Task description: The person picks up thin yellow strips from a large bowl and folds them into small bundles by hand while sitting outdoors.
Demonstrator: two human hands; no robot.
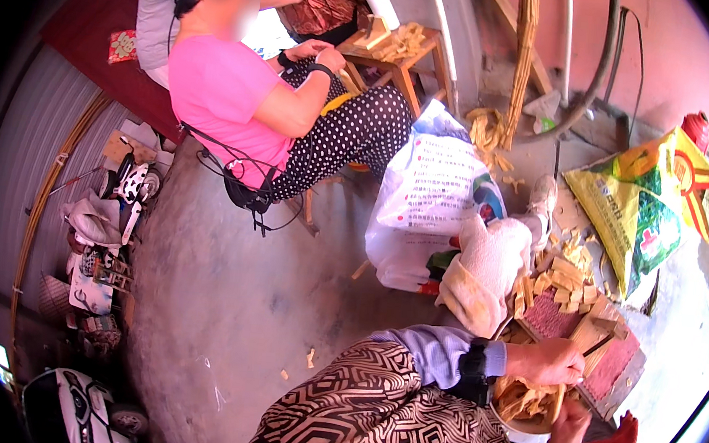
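Note:
My left hand (546, 361), below a sleeve with a black wrist strap (474, 369), is closed in a pinch over a bowl (515, 425). What its fingertips hold is too small to make out. Just below it, my right hand (570, 428) is also closed, fingers curled in at the bowl's right side; its grip is hidden. Yellowish shavings or strips (522, 400) fill the bowl. Beyond my hands lie a red textured slab (554, 315) and a wooden block (593, 325), with a thin dark tool or stick (597, 345) beside my left hand.
Pale yellow chunks (567, 278) are heaped beyond the slab. A white printed bag (425, 185), a pale cloth (485, 267) and a yellow-green sack (625, 211) stand ahead. At left, a seated person in pink (221, 109) works by a small wooden table (401, 72).

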